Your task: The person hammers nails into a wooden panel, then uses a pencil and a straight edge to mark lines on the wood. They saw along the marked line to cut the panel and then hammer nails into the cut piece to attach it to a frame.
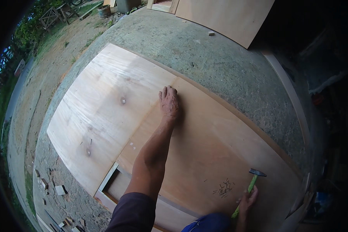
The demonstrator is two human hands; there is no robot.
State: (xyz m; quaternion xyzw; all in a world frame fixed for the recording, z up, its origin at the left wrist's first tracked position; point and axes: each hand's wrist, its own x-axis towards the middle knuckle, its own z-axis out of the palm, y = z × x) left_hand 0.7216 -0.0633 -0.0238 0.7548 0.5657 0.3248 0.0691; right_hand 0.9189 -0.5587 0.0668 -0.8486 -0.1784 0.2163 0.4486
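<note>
My left hand (169, 103) rests on the plywood panel (197, 127), close to its far edge. Its fingers are slightly apart on the surface, beside the seam where the browner sheet meets a paler sheet (92, 92). Low on the right, my right hand (249, 198) is closed around the green handle of a hammer (253, 182). The dark steel head points away from me, above the panel's surface. A small heap of nails (223, 188) lies on the wood to the left of the hammer. Two loose nails (91, 142) are on the pale sheet.
Near my left arm, a framed rectangular opening (113, 181) cuts into the panel. Wood offcuts (60, 190) are scattered over the concrete floor (220, 65) at the left. Another plywood sheet (224, 19) stands at the far side. A long wood strip (286, 83) lies on the right.
</note>
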